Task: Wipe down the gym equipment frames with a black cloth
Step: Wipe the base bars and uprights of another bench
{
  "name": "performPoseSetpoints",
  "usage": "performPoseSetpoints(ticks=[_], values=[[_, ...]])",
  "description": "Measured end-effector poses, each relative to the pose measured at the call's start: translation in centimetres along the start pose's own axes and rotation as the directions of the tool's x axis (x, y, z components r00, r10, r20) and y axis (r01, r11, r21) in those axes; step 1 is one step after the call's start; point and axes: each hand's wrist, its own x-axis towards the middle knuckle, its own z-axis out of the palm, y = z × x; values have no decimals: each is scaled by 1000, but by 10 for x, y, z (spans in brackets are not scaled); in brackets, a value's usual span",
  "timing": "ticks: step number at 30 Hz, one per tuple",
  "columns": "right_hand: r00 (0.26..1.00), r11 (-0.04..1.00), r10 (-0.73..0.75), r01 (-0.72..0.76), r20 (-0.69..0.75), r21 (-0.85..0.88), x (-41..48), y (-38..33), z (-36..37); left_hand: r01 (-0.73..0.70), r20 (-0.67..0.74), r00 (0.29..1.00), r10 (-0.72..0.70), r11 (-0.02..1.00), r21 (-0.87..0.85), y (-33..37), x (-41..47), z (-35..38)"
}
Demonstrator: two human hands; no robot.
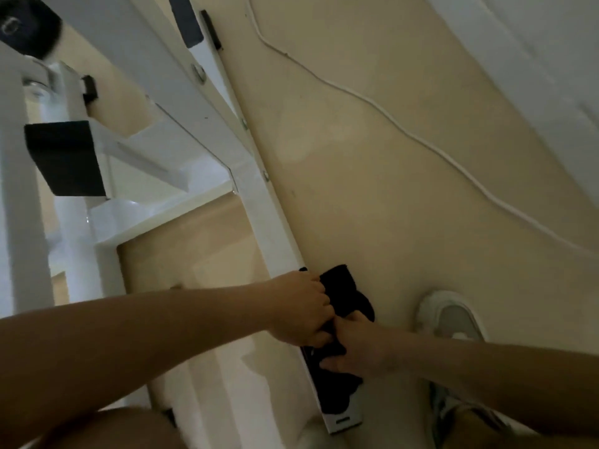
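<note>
The black cloth (343, 299) sits low in the view, at about 5 o'clock from the centre. It is bunched over the lower stretch of a white frame bar (259, 196) that slants from 11 o'clock down to 5 o'clock. The cloth covers the bar from just above my hands to near its bottom end, where a flat pale end plate (345, 419) shows on the floor.

My left hand (301, 309) reaches in from 8 o'clock. Its fingers are curled round the upper part of the cloth, knuckles up, holding it against the bar. My right hand (359, 348) reaches in from 4 o'clock and touches the left hand. Its fingers and thumb are closed on the lower part of the cloth. Both hands grip the same cloth, one right beside the other.

At 3 o'clock from the cloth, and near it, my white sneaker (450, 315) stands on the beige floor (356, 173). A thin white cable (393, 122) lies in a wavy line across the floor from 12 o'clock to 3 o'clock, well apart from the bar.

From 9 to 11 o'clock, more white frame members join the bar. A black rectangular pad (64, 157) sits among them at 9 o'clock. A dark round part in the top left corner is too blurred to name.
</note>
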Motion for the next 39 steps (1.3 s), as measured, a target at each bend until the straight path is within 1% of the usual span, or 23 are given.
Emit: performPoseSetpoints(ticks=[3,4,6,8,11,13,15,18,20,22,23,24,25,26,27,28,29,30,31,33,36,38,39], values=[[998,999,28,-29,-52,-17,-3,-1,9,49,-60,997,-46,998,44,-15,4,-4],[996,999,43,-41,-77,28,0,-3,13,137,-87,988,-130,987,80,-26,4,-8],[986,990,45,-23,-162,136,17,-3,16,334,-127,937,-327,941,43,-47,3,-12],[968,976,6,49,-250,213,38,-6,8,423,-124,900,-417,906,29,-60,3,-10],[951,884,-52,186,-304,428,50,-12,-4,429,-178,895,-408,897,103,-35,4,3],[954,858,-74,209,-289,469,37,-8,6,409,-236,899,-370,901,142,-6,9,10],[973,883,-57,154,-224,443,16,-5,21,399,-305,886,-348,909,121,18,12,18],[981,946,65,-2,-184,324,-17,-5,31,352,-391,858,-333,936,-24,47,4,27],[978,956,144,-98,-149,278,-44,-4,30,315,-340,873,-350,936,-157,71,-7,24],[977,923,201,-166,-66,347,-73,-1,25,320,-238,884,-402,893,-317,96,-13,5],[973,876,231,-195,-28,442,-90,-2,21,346,-143,872,-468,797,-495,109,-14,-8],[964,801,267,-223,3,555,-110,-8,13,391,6,841,-542,598,-700,119,-15,-23],[955,707,296,-217,-3,673,-129,-14,4,423,167,784,-598,317,-849,126,-19,-39],[950,613,312,-185,-21,768,-148,-20,-6,395,317,731,-604,-4,-919,132,-27,-53],[944,526,324,-131,-56,840,-161,-26,-14,266,413,720,-558,-328,-906,134,-35,-63],[936,429,340,-71,-89,900,-176,-34,-23,78,427,753,-500,-578,-813,135,-44,-73],[928,315,357,-10,-109,949,-192,-44,-32,-91,365,812,-456,-717,-691,134,-56,-84],[923,183,368,46,-112,982,-206,-53,-41,-217,270,856,-441,-780,-587,135,-69,-95],[921,69,372,94,-113,993,-220,-62,-48,-306,178,878,-444,-808,-504,136,-82,-109],[925,-93,355,183,-139,979,-243,-78,-58,-400,36,894,-446,-833,-382,140,-102,-135],[917,-235,344,292,-201,927,-277,-101,-76,-434,-57,896,-441,-840,-327,157,-125,-176],[920,-249,301,330,-252,911,-305,-120,-89,-445,-49,886,-460,-818,-364,170,-136,-207],[921,-220,271,341,-278,914,-320,-129,-96,-462,-24,869,-495,-792,-399,177,-142,-224]])
